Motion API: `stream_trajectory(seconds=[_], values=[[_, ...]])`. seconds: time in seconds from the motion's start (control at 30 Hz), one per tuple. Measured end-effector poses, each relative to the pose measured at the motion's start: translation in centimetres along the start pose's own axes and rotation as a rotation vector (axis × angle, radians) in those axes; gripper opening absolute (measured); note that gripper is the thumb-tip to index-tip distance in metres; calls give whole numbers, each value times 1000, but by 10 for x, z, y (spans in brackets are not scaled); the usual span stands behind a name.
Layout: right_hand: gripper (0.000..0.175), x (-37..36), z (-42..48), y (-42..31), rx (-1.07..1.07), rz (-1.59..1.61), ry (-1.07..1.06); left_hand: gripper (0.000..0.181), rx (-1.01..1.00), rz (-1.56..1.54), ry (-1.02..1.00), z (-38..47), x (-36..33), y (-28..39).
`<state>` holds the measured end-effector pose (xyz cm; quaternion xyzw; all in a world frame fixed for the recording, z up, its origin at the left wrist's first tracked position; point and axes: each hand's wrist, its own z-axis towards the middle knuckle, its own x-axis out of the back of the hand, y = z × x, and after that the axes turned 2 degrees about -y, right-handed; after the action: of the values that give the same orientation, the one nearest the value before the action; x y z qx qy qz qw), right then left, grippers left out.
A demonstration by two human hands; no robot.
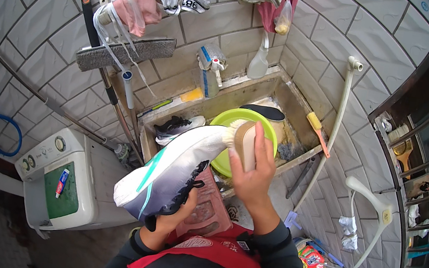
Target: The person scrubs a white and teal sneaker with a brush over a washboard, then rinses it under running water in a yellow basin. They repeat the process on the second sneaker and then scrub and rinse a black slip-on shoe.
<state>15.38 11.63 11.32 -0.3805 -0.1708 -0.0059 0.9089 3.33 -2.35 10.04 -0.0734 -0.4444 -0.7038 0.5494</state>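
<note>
A white and grey sports shoe [176,161] with teal stripes is held up before me on its side. My left hand [178,213] grips it near the opening, partly hidden behind the shoe. In my right hand [257,171] is a scrub brush [246,143] with a wooden back and pale bristles. The bristles touch the toe end of the shoe's white sole. Below the brush sits a lime-green basin [274,133] in a concrete sink [300,101]. A second shoe [177,125] lies at the sink's left, and a dark insole [264,111] lies behind the basin.
A yellow-headed brush [319,132] rests across the sink's right edge. Spray bottles [259,62] and a yellow sponge or soap bar [192,95] stand along the back ledge. A washing machine [74,183] is at the left, beside a mop [126,53]. A red plastic stool [207,201] stands below my hands.
</note>
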Motion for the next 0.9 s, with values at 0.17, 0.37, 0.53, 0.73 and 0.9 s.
stream_trajectory(seconds=[0.17,0.37,0.53,0.73,0.9], values=[[76,2,6,-9,271,17,-87,18,-100,228,-53,7,10,13],[74,3,12,-19,224,79,-48,22,-195,212,-58,11,14,17],[76,5,11,-17,-217,41,51,20,-332,470,-106,7,18,13],[76,3,7,-10,142,23,-44,19,-351,371,-127,10,20,11],[75,3,4,-6,38,28,-34,18,-313,499,-105,9,19,16]])
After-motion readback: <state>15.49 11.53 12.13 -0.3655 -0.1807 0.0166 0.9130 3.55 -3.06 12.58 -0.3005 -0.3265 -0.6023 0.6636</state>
